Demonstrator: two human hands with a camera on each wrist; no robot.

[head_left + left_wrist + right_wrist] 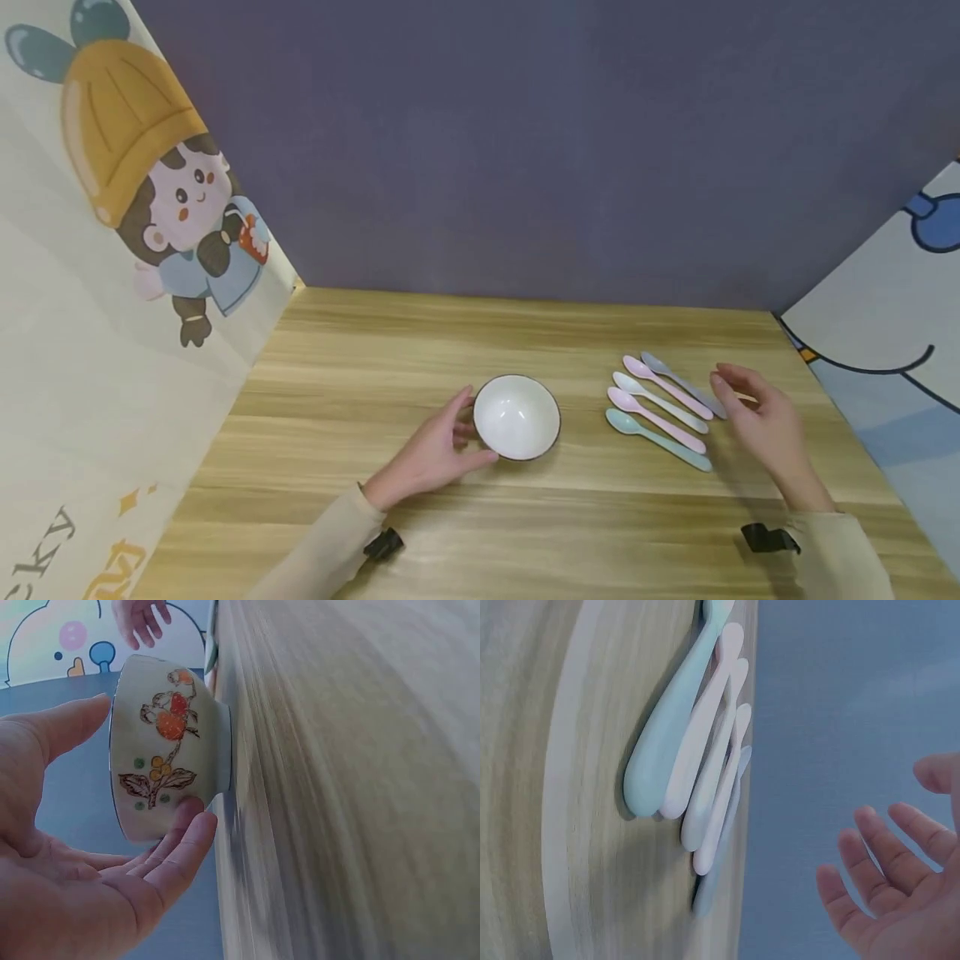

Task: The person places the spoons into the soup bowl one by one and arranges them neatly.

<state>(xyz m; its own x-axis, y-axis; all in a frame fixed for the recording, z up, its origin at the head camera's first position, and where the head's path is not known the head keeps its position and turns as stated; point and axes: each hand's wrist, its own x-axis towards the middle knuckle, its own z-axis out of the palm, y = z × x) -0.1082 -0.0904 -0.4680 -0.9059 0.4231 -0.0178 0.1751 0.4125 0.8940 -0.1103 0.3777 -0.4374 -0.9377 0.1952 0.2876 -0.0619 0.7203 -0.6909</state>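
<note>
- Head view: left hand is cupping the left side of the bowl, fingers relaxed and touching its wall, thumb near the front rim; not a firm grasp. Bowl is sitting upright mid-table.
- Right hand is hovering open just right of five spoons, fingers loosely curved, holding nothing. Spoons are lying in a row, side by side, right of the bowl and apart from it.
- Step looks like steadying the bowl while reaching for a spoon; the grey spoon is nearest the fingertips.
- Left wrist view: the bowl, with a painted flower pattern, is resting on the wood; fingers are touching its lower side, thumb is standing just off the rim.
- Right wrist view: right hand is open, palm showing, apart from the spoons; nothing pinched.
- Next move likely calls for lowering the fingers onto one handle and pinching it without nudging its neighbours, since they are lying close.
</note>
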